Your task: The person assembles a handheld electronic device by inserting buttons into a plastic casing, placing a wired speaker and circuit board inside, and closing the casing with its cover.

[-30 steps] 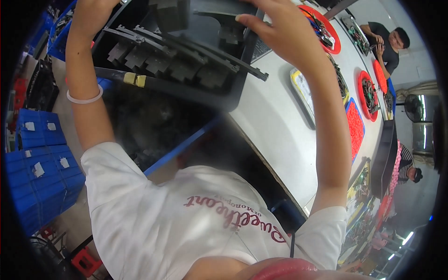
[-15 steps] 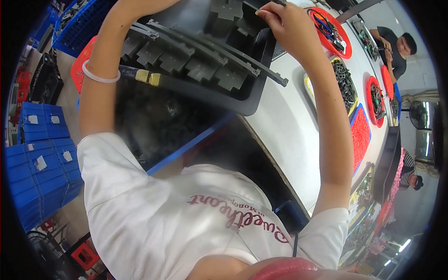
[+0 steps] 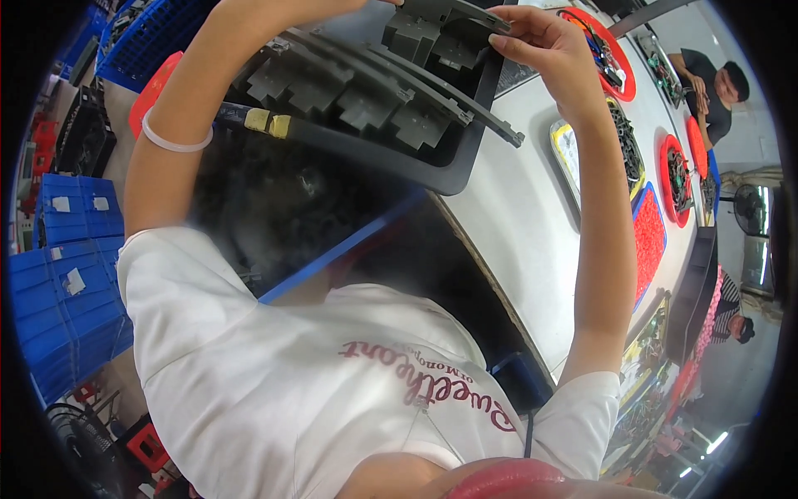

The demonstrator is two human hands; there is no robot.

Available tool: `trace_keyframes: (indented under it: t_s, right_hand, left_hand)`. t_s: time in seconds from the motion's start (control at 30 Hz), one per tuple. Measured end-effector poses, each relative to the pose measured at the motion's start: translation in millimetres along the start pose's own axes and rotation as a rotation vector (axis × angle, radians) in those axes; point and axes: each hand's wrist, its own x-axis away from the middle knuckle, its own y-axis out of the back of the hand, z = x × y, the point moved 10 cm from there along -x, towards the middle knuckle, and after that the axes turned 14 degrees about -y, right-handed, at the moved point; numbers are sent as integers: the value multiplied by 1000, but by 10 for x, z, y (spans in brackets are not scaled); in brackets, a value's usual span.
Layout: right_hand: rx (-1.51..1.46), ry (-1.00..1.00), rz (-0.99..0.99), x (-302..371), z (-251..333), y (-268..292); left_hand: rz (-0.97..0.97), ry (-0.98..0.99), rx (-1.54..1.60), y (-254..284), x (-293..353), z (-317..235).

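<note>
Between the thumb and fingers of my right hand [image 3: 555,51] is the right end of a dark grey moulded plastic part [image 3: 453,18], a long strip with stepped blocks below. My left hand [image 3: 328,7] is mostly cut off by the top edge. One of its fingertips shows at the part's left end, but its grip is hidden. Under both hands sits a black plastic tray [image 3: 366,166]. Several similar grey stepped parts [image 3: 312,93] lie in it, their long strips side by side. Yellow tape [image 3: 268,123] is stuck on the tray's near left rim.
The tray rests partly on a white table [image 3: 532,224]. To the right are a red basin [image 3: 622,62] of tools and cables, a tray of dark parts [image 3: 623,141], and red pieces [image 3: 648,241]. Blue crates [image 3: 71,291] stand left. A seated person [image 3: 711,91] is at far right.
My left hand has moved right, to the grey part's left end. My right hand has shifted slightly right and down, and the grey part is now seen more clearly above the tray.
</note>
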Motion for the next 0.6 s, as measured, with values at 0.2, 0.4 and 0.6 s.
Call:
trace_keyframes:
  t_s: [0.2, 0.4, 0.6]
  right_hand:
    - [-140, -84, -47, -118, -89, 16]
    - [-108, -112, 50, 29, 14, 17]
    - [-94, -153, 98, 100, 1, 16]
  left_hand:
    - [11, 77, 179, 151, 77, -60]
    - [-57, 97, 253, -8, 78, 116]
    - [12, -23, 335, -161, -57, -102]
